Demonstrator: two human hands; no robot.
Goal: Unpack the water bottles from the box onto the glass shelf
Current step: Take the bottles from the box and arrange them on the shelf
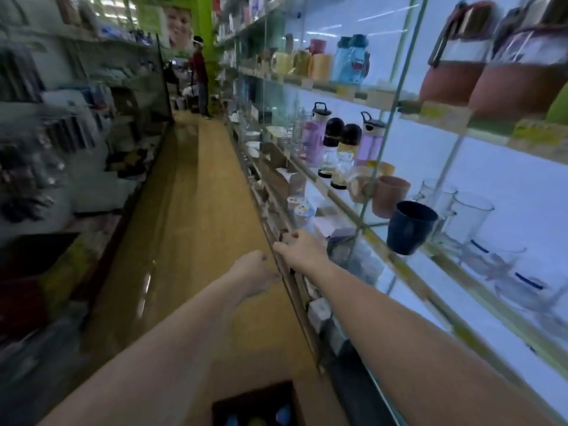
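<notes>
Fingers of the right hand curl loosely at the lower shelf edge; grasp indeterminate. Left hand extended forward, fingers relaxed, holding nothing. Box sits below, bottles inside, beside the glass shelf

A narrow shop aisle runs away from the camera, its glossy tan floor catching pale streaks of reflected light. Along the right stand lit shelving units with green-tinted upright posts and a bright white back wall, crowded with mugs, clear glass jugs and a dark blue cup. On the left, blurred racks of packaged goods line the aisle, and at its far end a person in a red top stands by a bright green pillar.
</notes>
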